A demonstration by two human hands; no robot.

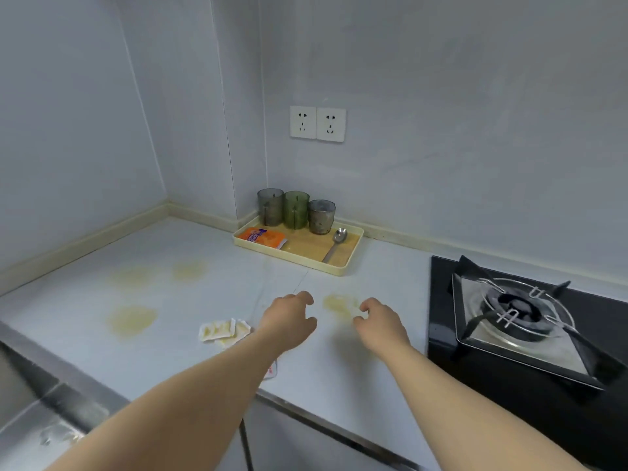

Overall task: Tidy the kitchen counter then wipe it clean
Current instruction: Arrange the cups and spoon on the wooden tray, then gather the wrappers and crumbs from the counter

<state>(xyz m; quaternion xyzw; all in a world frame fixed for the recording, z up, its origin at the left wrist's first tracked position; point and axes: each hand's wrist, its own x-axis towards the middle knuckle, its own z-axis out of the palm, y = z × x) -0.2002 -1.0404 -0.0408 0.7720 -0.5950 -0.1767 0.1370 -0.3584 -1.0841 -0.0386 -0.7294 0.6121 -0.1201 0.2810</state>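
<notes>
While both hands hover over counter (pixel 356 368), head view only: left hand (pixel 289 317) loose-fingered, holding nothing; right hand (pixel 382 322) likewise relaxed, holding nothing, just beside yellow stain (pixel 339 305). I see torn sachets (pixel 224 331) near left wrist, not yet cleared. Tray (pixel 289 256) at back wall carries 3 cups (pixel 296 210), orange packet (pixel 260 236), spoon (pixel 339 235). No cloth visible. Risk, my judgement: wiping before sachets go smears their residue; wide sweep right drags mess onto stove (pixel 516 311).

Open counter (pixel 339 362) between crumpled wrappers (pixel 224 331) on the left, stove (pixel 513 309) on the right, tray (pixel 292 257) at the back.
</notes>
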